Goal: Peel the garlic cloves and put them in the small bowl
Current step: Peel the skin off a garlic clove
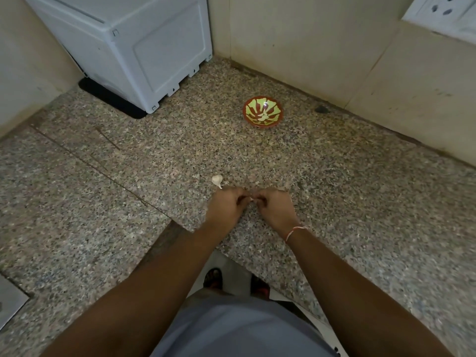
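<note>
**Peeling a clove at the counter's near edge**

Fingers of both hands are curling in toward each other over the speckled stone counter (334, 189), pinching something small and pale between them. That something is showing only as a sliver where the left hand (226, 204) and the right hand (274, 206) are meeting; I am taking it for a garlic clove (252, 199), though most of it is hiding behind the knuckles. Whether skin is already coming off I cannot tell.

Just beyond the left hand, a piece of garlic (217, 180) with a pointed tail is lying on the counter, apparently waiting its turn. Farther off and a little to the right, near the back wall, the small bowl (263, 112) is sitting with a few pale pieces inside, probably peeled cloves.

So the peeling step looks to be in hand, with the task partly done. Next, the clove is going to need stripping clean, then a long reach far across the counter to drop it in the bowl. A white appliance (134, 47) is standing at the far left.
</note>
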